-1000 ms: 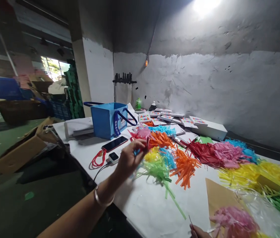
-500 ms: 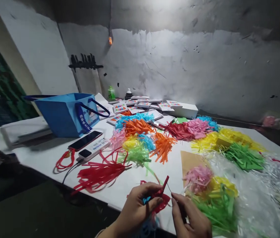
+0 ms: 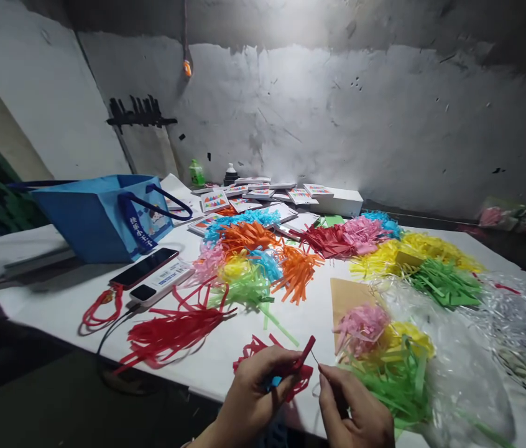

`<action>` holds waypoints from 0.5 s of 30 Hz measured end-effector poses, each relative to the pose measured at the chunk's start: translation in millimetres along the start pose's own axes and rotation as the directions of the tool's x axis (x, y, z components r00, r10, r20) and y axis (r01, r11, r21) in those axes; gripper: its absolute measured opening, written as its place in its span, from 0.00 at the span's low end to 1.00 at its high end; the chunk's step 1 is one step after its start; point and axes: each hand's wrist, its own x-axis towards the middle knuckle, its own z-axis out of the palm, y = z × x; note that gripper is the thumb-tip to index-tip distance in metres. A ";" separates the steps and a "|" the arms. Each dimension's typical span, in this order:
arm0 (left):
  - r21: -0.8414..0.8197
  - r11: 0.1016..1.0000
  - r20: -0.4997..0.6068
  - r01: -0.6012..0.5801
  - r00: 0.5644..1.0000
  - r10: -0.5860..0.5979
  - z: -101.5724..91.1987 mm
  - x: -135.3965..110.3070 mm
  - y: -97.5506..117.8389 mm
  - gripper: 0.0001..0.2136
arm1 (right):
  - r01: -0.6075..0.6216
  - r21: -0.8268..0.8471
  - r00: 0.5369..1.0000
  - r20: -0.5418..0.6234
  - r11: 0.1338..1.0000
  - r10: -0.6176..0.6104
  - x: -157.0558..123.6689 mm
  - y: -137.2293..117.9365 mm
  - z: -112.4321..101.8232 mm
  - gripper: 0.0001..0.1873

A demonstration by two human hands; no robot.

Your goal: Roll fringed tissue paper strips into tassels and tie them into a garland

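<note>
My left hand (image 3: pixel 263 389) pinches a red paper tassel (image 3: pixel 308 348), its tightly rolled end sticking up between thumb and fingers and its fringe spreading out behind and below. Some blue paper shows under the fingers. Just to the right, my right hand (image 3: pixel 354 401) is closed, thumb against forefinger, on a thin dark strand (image 3: pixel 315 357) that reaches toward the rolled end. Whether it is wire, thread or a needle I cannot tell. Red tassel strips (image 3: pixel 176 330) lie on the table to the left.
On the white table (image 3: pixel 226 379) are orange tassels (image 3: pixel 296 270), a yellow bunch (image 3: pixel 440 252) and green fringe (image 3: pixel 449 283). A blue bag (image 3: pixel 90 218), a phone (image 3: pixel 144 267) and a white power bank (image 3: pixel 163 283) stand left. Clear plastic (image 3: pixel 463 367) lies right; printed packets (image 3: pixel 263 193) are piled behind.
The view has shifted slightly, so the table's things sit further left. Both hands keep their grip, the strand still close to the rolled red end.
</note>
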 end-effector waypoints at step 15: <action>0.263 0.868 0.158 -0.422 0.906 0.393 -6.5 2.1 -8.9 0.19 | 0.148 -0.057 0.983 0.116 0.987 -0.141 -6.5 12.5 -7.1 0.10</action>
